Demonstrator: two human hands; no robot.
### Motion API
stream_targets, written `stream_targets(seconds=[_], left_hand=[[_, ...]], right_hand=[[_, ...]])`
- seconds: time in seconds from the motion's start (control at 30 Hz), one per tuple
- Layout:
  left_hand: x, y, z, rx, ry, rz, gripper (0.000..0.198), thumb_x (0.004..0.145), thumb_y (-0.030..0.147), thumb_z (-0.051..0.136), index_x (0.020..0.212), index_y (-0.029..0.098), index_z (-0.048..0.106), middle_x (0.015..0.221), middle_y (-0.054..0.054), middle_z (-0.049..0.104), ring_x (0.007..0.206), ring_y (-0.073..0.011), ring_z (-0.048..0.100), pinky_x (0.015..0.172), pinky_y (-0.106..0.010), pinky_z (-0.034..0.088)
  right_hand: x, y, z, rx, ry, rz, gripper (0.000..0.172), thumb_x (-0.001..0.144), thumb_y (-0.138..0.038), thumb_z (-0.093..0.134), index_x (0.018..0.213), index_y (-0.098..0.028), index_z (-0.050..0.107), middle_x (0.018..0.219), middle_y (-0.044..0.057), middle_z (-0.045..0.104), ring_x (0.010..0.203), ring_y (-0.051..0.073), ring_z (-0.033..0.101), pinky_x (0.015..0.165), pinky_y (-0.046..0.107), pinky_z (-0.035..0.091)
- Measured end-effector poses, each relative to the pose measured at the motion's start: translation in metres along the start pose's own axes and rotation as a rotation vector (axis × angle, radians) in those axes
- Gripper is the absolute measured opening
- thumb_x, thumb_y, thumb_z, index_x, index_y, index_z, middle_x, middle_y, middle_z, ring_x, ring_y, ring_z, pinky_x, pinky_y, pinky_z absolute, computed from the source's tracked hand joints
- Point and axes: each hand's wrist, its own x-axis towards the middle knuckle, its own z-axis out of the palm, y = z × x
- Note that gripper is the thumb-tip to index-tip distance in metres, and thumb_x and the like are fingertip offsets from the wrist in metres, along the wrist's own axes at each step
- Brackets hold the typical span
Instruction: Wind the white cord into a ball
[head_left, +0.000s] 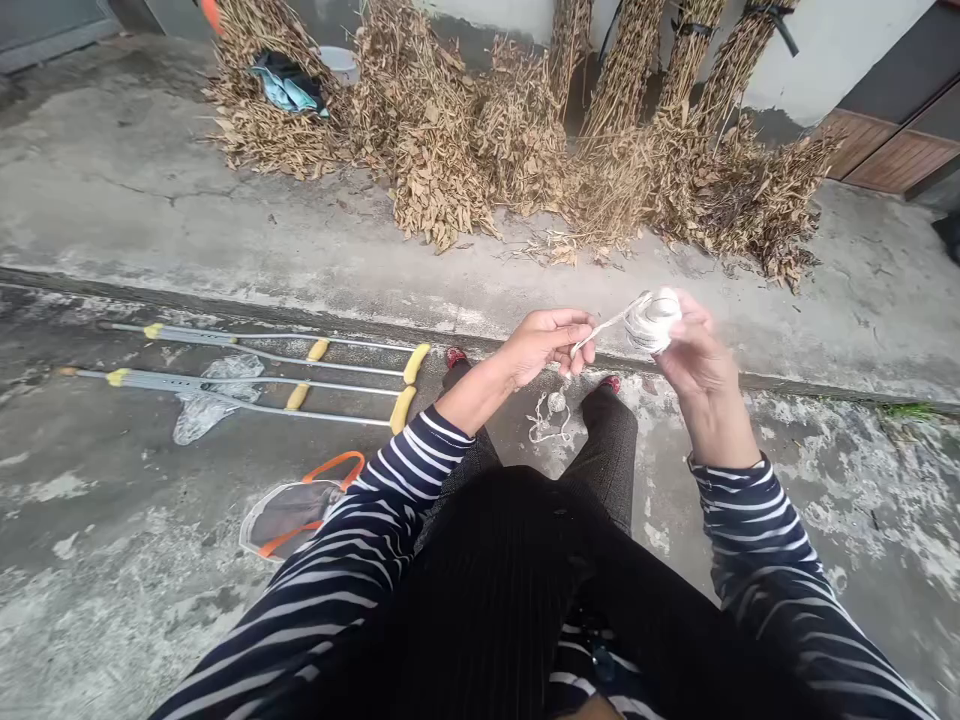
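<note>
Overall, the site is a weathered grey concrete yard [150, 200] crossed by a low dark ledge [315, 320]. On the far side, a pale rendered wall [840, 60] backs a row of dried brown leafy plant bundles [435, 150], standing upright against it. A crumpled blue-green cloth [289, 88] sits among the far-left bundles.

On the near left, two grey metal crutches with yellow grips [247, 378] lie side by side across a crumpled clear plastic bag [214, 400]. Closer in, a flat grey pouch with orange straps [289, 510] rests just beside the left sleeve. The person is seated facing the wall, wearing black trousers [607, 460], a navy-and-white striped top [757, 530] and red shoes [456, 357].

Both hands are raised above the ledge, well clear of the ground. The left hand [544, 345] is mostly closed, pinching a white cord [604, 328] between thumb and fingers. The right hand [697, 350], somewhat blurred, appears curled around a wound ball of white string [652, 322], from which the cord runs across to the left hand. A small white ball of string [556, 402], trailing a loose tangle of cord, lies on the concrete between the shoes.
</note>
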Motion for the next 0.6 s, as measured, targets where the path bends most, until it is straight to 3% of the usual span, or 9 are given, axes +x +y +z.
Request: stream_targets(seconds=[0.13,0.27,0.47,0.6], left_hand=[[-0.009,0.008,0.002,-0.032,-0.051,-0.015,0.041,0.079,0.043,0.086,0.097,0.013,0.064,0.068,-0.001,0.07,0.047,-0.0082,0.061,0.044,-0.018,0.042],[-0.019,0.014,0.001,-0.045,-0.12,-0.104,0.044,0.077,0.042,0.087,0.101,0.013,0.064,0.069,-0.002,0.071,0.046,-0.0081,0.061,0.045,-0.019,0.044],[-0.023,0.018,-0.001,0.056,-0.201,-0.235,0.037,0.076,0.035,0.086,0.097,0.012,0.066,0.072,-0.004,0.073,0.047,-0.0077,0.061,0.048,-0.019,0.046],[-0.023,0.02,0.0,0.208,-0.236,-0.275,0.03,0.08,0.029,0.081,0.101,0.011,0.072,0.076,-0.006,0.075,0.053,-0.0096,0.065,0.052,-0.021,0.049]], right_hand=[[-0.013,-0.002,0.005,0.051,-0.026,-0.09,0.048,0.052,-0.034,0.1,0.093,-0.027,0.077,0.092,0.0,0.074,0.085,0.017,0.068,0.075,0.031,0.059],[-0.027,0.006,0.007,0.038,-0.044,-0.191,0.047,0.048,-0.041,0.102,0.083,-0.027,0.073,0.076,0.0,0.067,0.077,0.019,0.064,0.072,0.036,0.057],[-0.035,0.006,0.011,-0.052,-0.167,-0.314,0.037,0.058,-0.039,0.099,0.087,-0.029,0.078,0.077,0.002,0.069,0.076,0.018,0.063,0.073,0.036,0.056],[-0.041,-0.009,0.017,-0.261,-0.161,-0.329,0.033,0.062,-0.04,0.097,0.087,-0.03,0.079,0.08,0.004,0.072,0.077,0.021,0.065,0.07,0.039,0.057]])
